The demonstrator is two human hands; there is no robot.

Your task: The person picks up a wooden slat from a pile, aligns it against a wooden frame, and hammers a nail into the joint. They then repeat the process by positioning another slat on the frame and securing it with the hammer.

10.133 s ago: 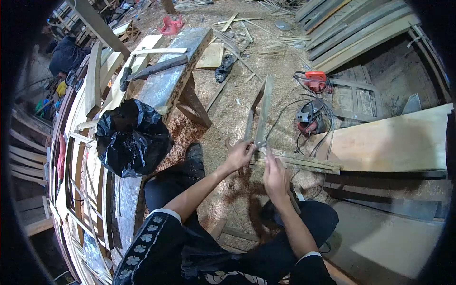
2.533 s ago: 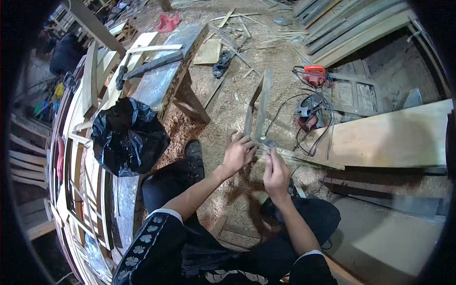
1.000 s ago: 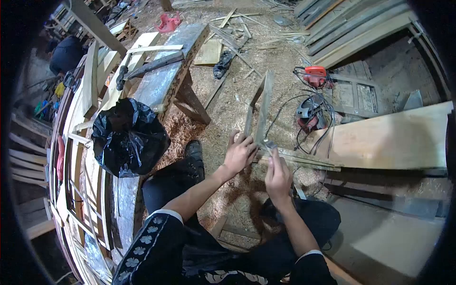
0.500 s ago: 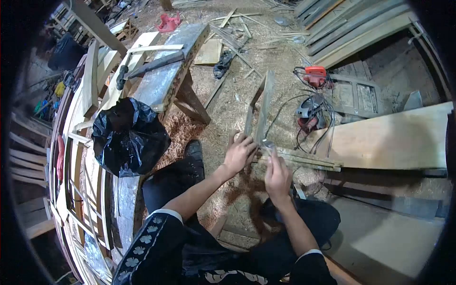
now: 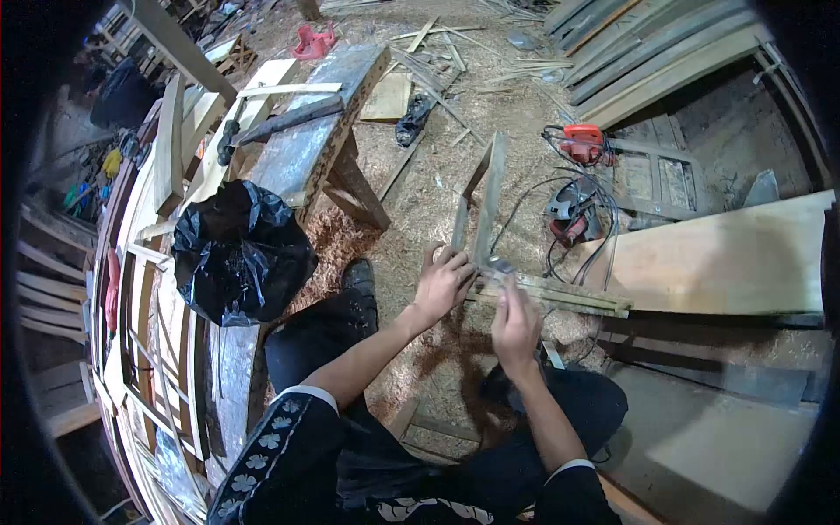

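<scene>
In the head view, my left hand (image 5: 444,284) is closed around the near corner of a narrow wooden frame (image 5: 490,197), which stretches away from me over the sawdust. My right hand (image 5: 516,325) grips a small hammer (image 5: 500,264); its metal head shows just above my fingers, beside the frame's corner. Most of the hammer's handle is hidden in my fist. Thin wooden strips (image 5: 569,296) extend to the right from the corner. Whether a nail sits there is too small to tell.
A black plastic bag (image 5: 245,254) rests at the left, near a workbench (image 5: 319,131). Corded power tools, a red one (image 5: 584,142) and a grey one (image 5: 573,206), lie to the right. Beside them is a wide board (image 5: 726,254). Sawdust and scrap strips cover the floor.
The hammer head has shifted slightly right, away from the frame's corner, and my right hand has moved a little with it. My left hand keeps its place on the frame.
</scene>
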